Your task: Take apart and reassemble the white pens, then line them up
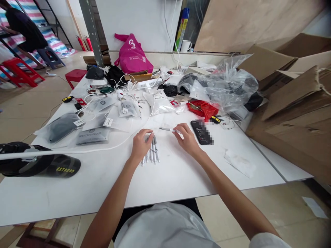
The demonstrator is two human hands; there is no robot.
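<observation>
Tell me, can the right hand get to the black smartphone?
Likely yes: the black smartphone lies close beside the right hand, with only bare white tabletop between them, though that hand already holds a gray-and-white pen.

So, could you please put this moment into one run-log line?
left hand: at the row of pens | right hand: holding one pen | phone: on table, beside right hand

White panel point(147, 20) sits behind the table point(178, 175), plywood point(245, 24) right of it, some stools point(74, 74) over left on beige tiles point(17, 125).
</observation>
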